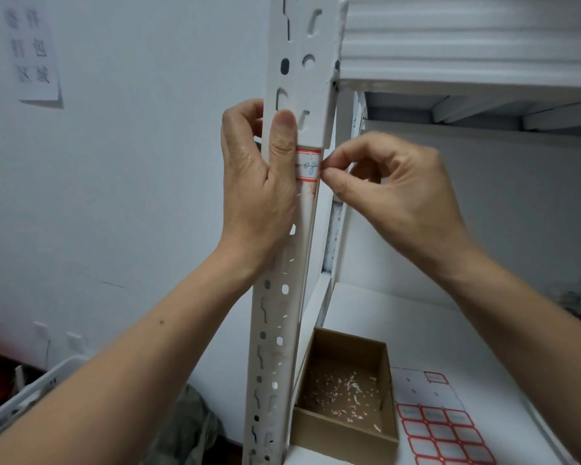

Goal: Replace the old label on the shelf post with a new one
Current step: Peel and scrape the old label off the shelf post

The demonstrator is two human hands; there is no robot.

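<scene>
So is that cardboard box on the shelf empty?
Not empty. The cardboard box sits open-topped on the shelf, with small pale scraps scattered across its floor. What the scraps are cannot be told for sure.

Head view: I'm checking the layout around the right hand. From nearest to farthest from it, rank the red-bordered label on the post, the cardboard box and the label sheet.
1. Label on the post: pinched by right hand.
2. Cardboard box: below, by the post's foot.
3. Label sheet: lower right, beside the box; close to the box's rank.

both hands raised; left hand fingers wrapped, thumb flat up; right hand thumb+index pinched.
</scene>
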